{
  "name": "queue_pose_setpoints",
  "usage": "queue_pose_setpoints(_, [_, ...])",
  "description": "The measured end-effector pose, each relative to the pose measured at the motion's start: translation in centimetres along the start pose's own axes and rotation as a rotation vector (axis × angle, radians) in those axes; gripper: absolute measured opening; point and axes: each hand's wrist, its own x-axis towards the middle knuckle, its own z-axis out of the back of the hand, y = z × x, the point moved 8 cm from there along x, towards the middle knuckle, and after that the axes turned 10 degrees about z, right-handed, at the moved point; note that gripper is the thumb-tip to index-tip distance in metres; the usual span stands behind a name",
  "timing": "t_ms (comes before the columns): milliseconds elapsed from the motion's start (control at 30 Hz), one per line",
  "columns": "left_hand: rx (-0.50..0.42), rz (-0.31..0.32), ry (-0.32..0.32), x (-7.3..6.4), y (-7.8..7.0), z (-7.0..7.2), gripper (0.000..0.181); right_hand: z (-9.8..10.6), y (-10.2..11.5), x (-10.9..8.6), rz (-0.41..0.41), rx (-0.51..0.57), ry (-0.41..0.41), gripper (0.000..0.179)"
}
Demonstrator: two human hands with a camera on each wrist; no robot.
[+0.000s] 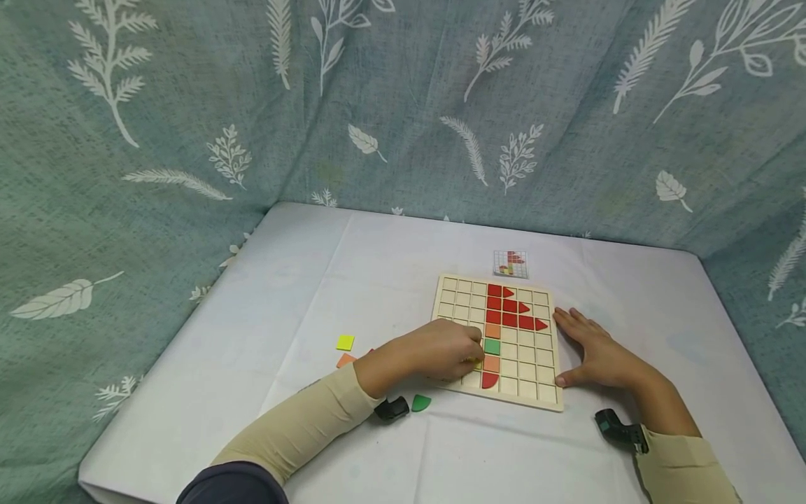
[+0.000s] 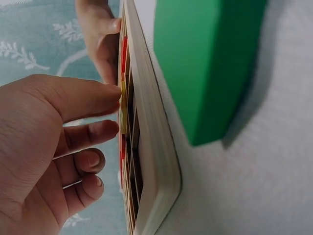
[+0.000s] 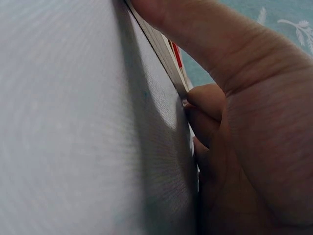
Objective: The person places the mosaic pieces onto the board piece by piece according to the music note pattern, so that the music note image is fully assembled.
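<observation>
A wooden grid board [image 1: 527, 392] lies on the table, with red, orange and green pieces set in its squares. Over its left half is my left hand [image 1: 443, 348], thumb and index fingertips together at a yellow piece [image 2: 123, 105], which they pinch at the board's surface. The other fingers of that hand curl loosely; the hand hides part of the grid in the head view. Against the right edge of the board rests my right hand [image 1: 598, 353], fingers and thumb spread, the thumb near the front corner. Its palm side fills much of the right wrist view.
A small pattern card [image 1: 510, 264] lies behind the board. Left of it are a yellow square [image 1: 345, 342] and an orange piece [image 1: 345, 360], partly behind the left forearm. A green rounded piece [image 1: 421, 402] sits before the board's front edge. Patterned cloth [image 1: 403, 126] surrounds the table.
</observation>
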Motion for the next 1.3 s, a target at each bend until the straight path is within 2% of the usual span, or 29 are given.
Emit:
queue_pose_setpoints(600, [0.037,0.084,0.048,0.9,-0.1,-0.3,0.015,0.0,0.2,0.0,-0.005,-0.002,0.005,0.134])
queue_pose_setpoints(967, [0.090,0.081,0.051,0.7,0.0,-0.2,0.012,0.0,0.0,0.1,-0.006,-0.001,0.005,0.133])
queue_pose_setpoints(1133, [0.129,0.055,0.026,0.3,0.0,-0.1,0.012,-0.1,-0.1,0.1,-0.005,-0.005,0.005,0.134])
queue_pose_setpoints(1300, [0.107,0.053,-0.006,-0.2,0.2,0.0,0.012,-0.1,-0.2,0.1,-0.005,-0.007,0.002,0.134])
